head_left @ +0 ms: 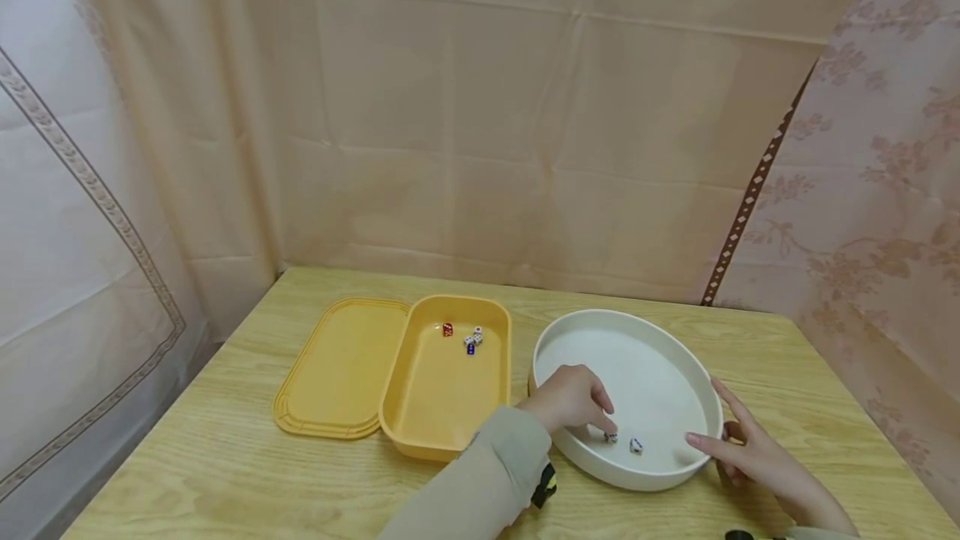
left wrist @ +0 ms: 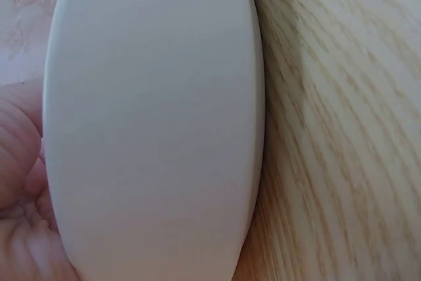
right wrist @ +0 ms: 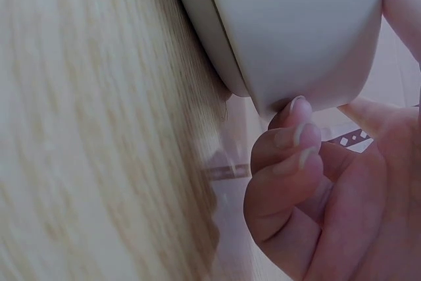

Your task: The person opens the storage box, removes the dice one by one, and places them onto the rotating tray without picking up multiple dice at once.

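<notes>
A round white tray [head_left: 637,357] with a raised wall stands on the table. Over its near left rim reaches my left hand [head_left: 573,397], fingers bent down and fingertips right at a small white die [head_left: 611,437], partly covered by them. A second white die [head_left: 636,446] lies just to the right on the tray floor. My right hand [head_left: 761,452] grips the tray's right rim, thumb over the inside and other fingers outside. In the right wrist view, curled fingers [right wrist: 283,182] sit against the wall's underside. The left wrist view is mostly tray wall [left wrist: 158,123].
Left of the tray is a yellow rectangular container [head_left: 442,407] holding a red die [head_left: 447,329], a blue die [head_left: 470,349] and white dice [head_left: 477,340]. Its yellow lid [head_left: 341,365] lies flat beside it. Curtains hang behind the wooden table [head_left: 225,440].
</notes>
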`<action>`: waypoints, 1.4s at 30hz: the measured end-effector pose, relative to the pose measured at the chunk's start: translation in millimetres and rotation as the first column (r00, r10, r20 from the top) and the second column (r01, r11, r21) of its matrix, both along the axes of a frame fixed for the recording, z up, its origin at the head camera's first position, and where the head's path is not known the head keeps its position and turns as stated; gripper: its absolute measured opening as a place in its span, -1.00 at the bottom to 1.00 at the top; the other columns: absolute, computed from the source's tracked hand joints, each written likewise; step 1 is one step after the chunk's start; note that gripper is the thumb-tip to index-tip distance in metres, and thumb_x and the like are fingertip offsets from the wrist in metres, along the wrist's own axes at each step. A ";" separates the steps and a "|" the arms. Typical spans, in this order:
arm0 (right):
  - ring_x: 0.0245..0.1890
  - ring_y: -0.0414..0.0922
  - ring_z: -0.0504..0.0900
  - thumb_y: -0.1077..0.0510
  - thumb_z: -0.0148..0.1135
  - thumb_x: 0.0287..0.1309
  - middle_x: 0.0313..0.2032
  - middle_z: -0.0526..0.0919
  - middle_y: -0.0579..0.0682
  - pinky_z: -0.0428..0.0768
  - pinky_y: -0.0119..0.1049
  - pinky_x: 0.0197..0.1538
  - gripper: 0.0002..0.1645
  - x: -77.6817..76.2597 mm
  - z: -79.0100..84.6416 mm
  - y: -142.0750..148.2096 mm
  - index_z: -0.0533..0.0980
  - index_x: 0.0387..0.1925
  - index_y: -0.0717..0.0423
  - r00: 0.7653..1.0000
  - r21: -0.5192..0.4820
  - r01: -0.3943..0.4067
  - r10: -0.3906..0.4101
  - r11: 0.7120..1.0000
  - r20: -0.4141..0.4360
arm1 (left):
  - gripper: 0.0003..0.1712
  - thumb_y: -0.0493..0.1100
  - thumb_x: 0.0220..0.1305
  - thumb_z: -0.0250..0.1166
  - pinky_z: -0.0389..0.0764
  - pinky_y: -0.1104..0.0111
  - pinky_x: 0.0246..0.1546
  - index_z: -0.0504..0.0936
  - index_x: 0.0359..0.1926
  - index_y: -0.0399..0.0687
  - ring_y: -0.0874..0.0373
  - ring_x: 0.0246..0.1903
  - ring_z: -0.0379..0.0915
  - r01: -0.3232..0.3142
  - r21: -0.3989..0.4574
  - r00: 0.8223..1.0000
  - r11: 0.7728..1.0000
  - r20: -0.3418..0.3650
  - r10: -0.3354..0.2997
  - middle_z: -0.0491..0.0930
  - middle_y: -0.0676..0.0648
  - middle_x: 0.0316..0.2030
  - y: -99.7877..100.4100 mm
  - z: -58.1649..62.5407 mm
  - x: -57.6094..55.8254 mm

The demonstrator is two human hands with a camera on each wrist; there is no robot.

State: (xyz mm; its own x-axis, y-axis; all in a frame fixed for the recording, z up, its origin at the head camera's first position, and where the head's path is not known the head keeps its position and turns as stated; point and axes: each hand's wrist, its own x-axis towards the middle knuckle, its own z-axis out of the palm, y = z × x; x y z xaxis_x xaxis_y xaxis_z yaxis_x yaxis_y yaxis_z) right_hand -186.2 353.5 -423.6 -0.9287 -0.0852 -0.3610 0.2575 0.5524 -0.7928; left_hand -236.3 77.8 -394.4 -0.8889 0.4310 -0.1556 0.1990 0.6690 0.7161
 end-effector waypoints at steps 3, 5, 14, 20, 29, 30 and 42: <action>-0.60 -0.23 0.38 -0.05 0.23 0.32 -0.38 0.40 -0.04 0.42 -0.39 -0.50 0.26 -0.3 -0.7 -0.1 -0.56 0.52 -0.10 1.000 0.007 0.002 -0.002 1.000 -0.003 | -0.84 -0.17 -0.05 0.60 0.41 0.56 -0.52 0.74 -0.49 0.01 0.31 -0.60 0.39 -0.009 0.016 1.000 1.000 0.012 0.008 0.56 0.16 -0.61 -0.4 0.2 -0.3; -0.60 -0.23 0.38 -0.04 0.22 0.33 -0.38 0.40 -0.05 0.42 -0.39 -0.50 0.25 -0.5 -1.6 0.2 -0.56 0.52 -0.07 1.000 0.013 -0.001 0.001 1.000 -0.011 | -0.85 -0.17 -0.03 0.59 0.41 0.56 -0.50 0.75 -0.46 0.00 0.32 -0.59 0.39 -0.012 0.038 1.000 0.999 0.022 0.011 0.56 0.15 -0.61 -0.7 0.4 -0.9; -0.60 -0.24 0.37 -0.05 0.26 0.30 -0.37 0.41 -0.02 0.42 -0.39 -0.51 0.28 0.5 -0.4 -1.8 -0.55 0.53 -0.11 1.000 0.009 0.005 -0.005 1.000 -0.018 | -0.83 -0.17 0.06 0.53 0.43 0.52 -0.56 0.78 -0.30 -0.10 0.28 -0.65 0.35 -0.031 0.243 0.990 0.970 0.143 -0.004 0.57 0.11 -0.62 -7.8 8.9 -9.7; -0.59 -0.22 0.38 -0.07 0.26 0.29 -0.33 0.42 0.00 0.40 -0.39 -0.51 0.29 0.4 -0.2 -2.3 -0.56 0.52 -0.13 1.000 0.007 0.007 -0.007 1.000 0.001 | -0.85 -0.15 0.12 0.50 0.64 0.43 -0.40 0.77 -0.29 -0.09 0.24 -0.57 0.46 -0.090 0.321 0.985 0.943 0.169 0.036 0.66 0.08 -0.50 -16.2 21.2 -18.7; -0.58 -0.22 0.39 -0.06 0.26 0.29 -0.37 0.40 -0.03 0.42 -0.39 -0.49 0.30 0.8 -1.2 -0.7 -0.57 0.52 -0.13 1.000 0.020 0.006 -0.006 1.000 -0.011 | -0.79 -0.05 0.17 0.47 0.70 0.34 -0.26 0.75 -0.23 -0.04 0.20 -0.48 0.54 -0.124 0.366 0.985 0.922 0.161 0.068 0.67 0.07 -0.39 -29.1 44.6 -32.8; -0.58 -0.22 0.39 -0.06 0.26 0.30 -0.37 0.40 -0.03 0.42 -0.39 -0.49 0.29 0.9 -1.1 -0.7 -0.57 0.52 -0.12 1.000 0.020 0.005 -0.005 1.000 -0.013 | -0.78 -0.04 0.17 0.46 0.70 0.34 -0.25 0.75 -0.22 -0.03 0.19 -0.46 0.55 -0.129 0.369 0.984 0.920 0.160 0.074 0.68 0.07 -0.38 -31.0 47.0 -34.6; -0.57 -0.22 0.39 -0.06 0.24 0.31 -0.34 0.40 -0.02 0.43 -0.39 -0.48 0.28 1.1 0.5 0.2 -0.57 0.52 -0.13 1.000 0.016 -0.005 0.005 1.000 -0.004 | -0.71 -0.08 0.21 0.44 0.72 0.36 -0.27 0.74 -0.12 -0.16 0.02 -0.33 0.64 -0.114 0.438 0.993 0.892 0.087 0.084 0.72 -0.06 -0.25 -57.1 69.0 -64.6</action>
State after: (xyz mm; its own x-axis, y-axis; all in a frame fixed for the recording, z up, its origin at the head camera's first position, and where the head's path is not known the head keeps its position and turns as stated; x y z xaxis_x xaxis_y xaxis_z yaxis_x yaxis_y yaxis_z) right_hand -185.1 353.6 -423.1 -0.9298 -0.0840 -0.3583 0.2514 0.5659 -0.7852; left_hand -300.9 20.6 -325.4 -0.9252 0.3785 -0.0277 0.0921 0.2946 0.9512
